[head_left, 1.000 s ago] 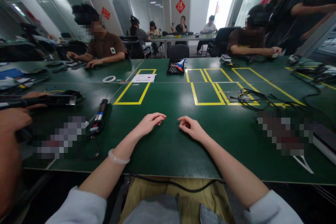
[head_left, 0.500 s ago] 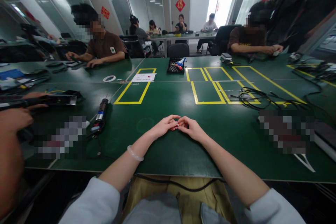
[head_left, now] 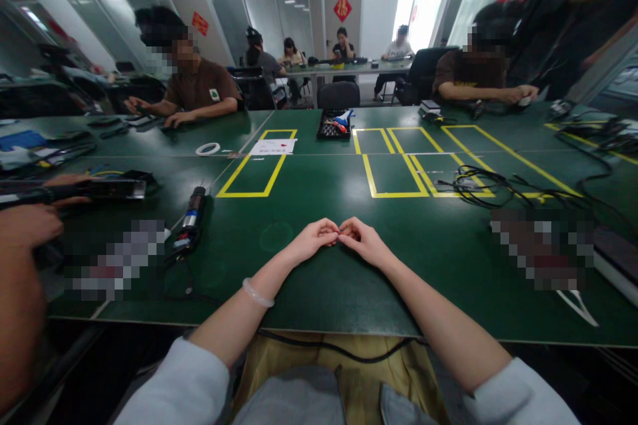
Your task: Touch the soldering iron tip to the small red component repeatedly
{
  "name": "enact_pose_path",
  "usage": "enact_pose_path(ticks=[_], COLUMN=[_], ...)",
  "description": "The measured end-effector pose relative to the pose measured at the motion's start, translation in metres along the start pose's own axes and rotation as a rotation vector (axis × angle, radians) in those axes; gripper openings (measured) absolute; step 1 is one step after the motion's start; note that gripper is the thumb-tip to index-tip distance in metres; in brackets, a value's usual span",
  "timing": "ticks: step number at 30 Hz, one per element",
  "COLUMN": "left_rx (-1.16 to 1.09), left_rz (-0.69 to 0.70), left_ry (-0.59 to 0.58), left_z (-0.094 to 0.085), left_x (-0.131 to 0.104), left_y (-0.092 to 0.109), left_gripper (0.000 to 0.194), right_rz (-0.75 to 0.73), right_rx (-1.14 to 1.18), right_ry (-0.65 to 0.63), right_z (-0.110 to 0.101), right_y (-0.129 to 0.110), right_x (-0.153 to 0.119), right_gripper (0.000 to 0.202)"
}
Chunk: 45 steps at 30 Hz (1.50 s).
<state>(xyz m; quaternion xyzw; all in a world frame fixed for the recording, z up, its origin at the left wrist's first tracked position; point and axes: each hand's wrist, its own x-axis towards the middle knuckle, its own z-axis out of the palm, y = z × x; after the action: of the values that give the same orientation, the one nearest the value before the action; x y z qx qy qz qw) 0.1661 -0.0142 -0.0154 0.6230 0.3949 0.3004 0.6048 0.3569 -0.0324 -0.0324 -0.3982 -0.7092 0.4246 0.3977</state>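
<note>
Above the green table (head_left: 309, 299), my left hand (head_left: 319, 235) and my right hand (head_left: 363, 239) meet at their fingertips. Both are closed, thumb against fingers. A tiny bit of red shows where the fingertips come together; the rest is hidden by the fingers, and its kind cannot be made out. A pale bracelet (head_left: 258, 293) circles my left wrist.
Yellow tape outlines (head_left: 399, 195) mark the table ahead, with a black tray (head_left: 323, 133) of small items behind. A dark cylindrical device (head_left: 192, 216) lies left, black cables (head_left: 478, 186) right. A co-worker's hand (head_left: 30, 224) is at far left; others sit opposite.
My fingers have shifted slightly at the meeting point, and less of the red thing shows; its bright glint is gone from view. My arms stay nearly still.
</note>
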Motion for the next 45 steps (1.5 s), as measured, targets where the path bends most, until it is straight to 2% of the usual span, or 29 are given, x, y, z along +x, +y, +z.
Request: enact_pose_path(ticks=[5, 9, 13, 16, 18, 20, 22, 23, 25, 27, 30, 31, 33, 35, 38, 42, 45], left_rx=[0.060, 0.083, 0.081, 0.183, 0.341, 0.578, 0.882, 1.039, 1.294, 1.431, 1.428, 1.404, 1.379, 1.397, 1.441, 1.413, 1.370], left_rz=[0.090, 0.091, 0.043, 0.012, 0.004, 0.007, -0.011, -0.049, -0.192, -0.369, -0.651, -0.705, -0.718, -0.649, -0.586, -0.597, -0.572], left_ry=[0.003, 0.012, -0.012, -0.041, -0.031, 0.049, 0.233, 0.368, 0.638, 0.807, 0.831, 0.802, 0.745, 0.723, 0.747, 0.724, 0.691], left_z=[0.001, 0.003, -0.002, -0.017, -0.037, -0.064, -0.098, -0.116, -0.153, -0.186, -0.223, -0.231, -0.243, -0.248, -0.248, -0.235, -0.218], left_x=[-0.003, -0.002, -0.003, -0.010, -0.021, -0.036, -0.055, -0.066, -0.089, -0.111, -0.139, -0.145, -0.154, -0.159, -0.158, -0.153, -0.147], left_y=[0.002, 0.000, 0.001, 0.007, 0.012, 0.016, 0.016, 0.015, 0.012, 0.006, -0.004, -0.008, -0.015, -0.021, -0.024, -0.019, -0.013], left_gripper=[0.023, 0.022, 0.039, 0.051, 0.053, 0.055, 0.059, 0.061, 0.065, 0.068, 0.064, 0.061, 0.057, 0.053, 0.048, 0.049, 0.055], right_rz=[0.000, 0.013, 0.017, 0.019, 0.027, 0.028, 0.023, 0.021, 0.022, 0.026, 0.030, 0.032, 0.033, 0.031, 0.027, 0.023, 0.029], right_rx=[-0.017, -0.033, -0.089, -0.109, -0.116, -0.118, -0.116, -0.113, -0.107, -0.101, -0.093, -0.090, -0.087, -0.085, -0.099, -0.123, -0.120], right_ry=[0.021, 0.024, 0.017, 0.013, 0.008, 0.005, 0.005, 0.004, 0.004, 0.002, -0.007, -0.009, -0.009, -0.009, 0.000, 0.008, 0.004], right_z=[0.001, 0.000, -0.002, -0.004, -0.004, -0.004, -0.004, -0.004, -0.004, -0.003, -0.003, -0.003, -0.002, -0.002, -0.003, -0.002, -0.001], right_y=[0.005, 0.006, 0.005, 0.004, 0.003, 0.004, 0.004, 0.005, 0.005, 0.005, 0.005, 0.005, 0.005, 0.006, 0.006, 0.005, 0.005], right_x=[0.001, 0.002, 0.002, 0.002, 0.001, 0.001, 0.001, 0.001, 0.001, 0.001, 0.001, 0.001, 0.001, 0.001, 0.001, 0.001, 0.002], right_gripper=[0.019, 0.021, 0.015, 0.015, 0.015, 0.015, 0.016, 0.016, 0.016, 0.016, 0.015, 0.015, 0.015, 0.015, 0.015, 0.014, 0.015])
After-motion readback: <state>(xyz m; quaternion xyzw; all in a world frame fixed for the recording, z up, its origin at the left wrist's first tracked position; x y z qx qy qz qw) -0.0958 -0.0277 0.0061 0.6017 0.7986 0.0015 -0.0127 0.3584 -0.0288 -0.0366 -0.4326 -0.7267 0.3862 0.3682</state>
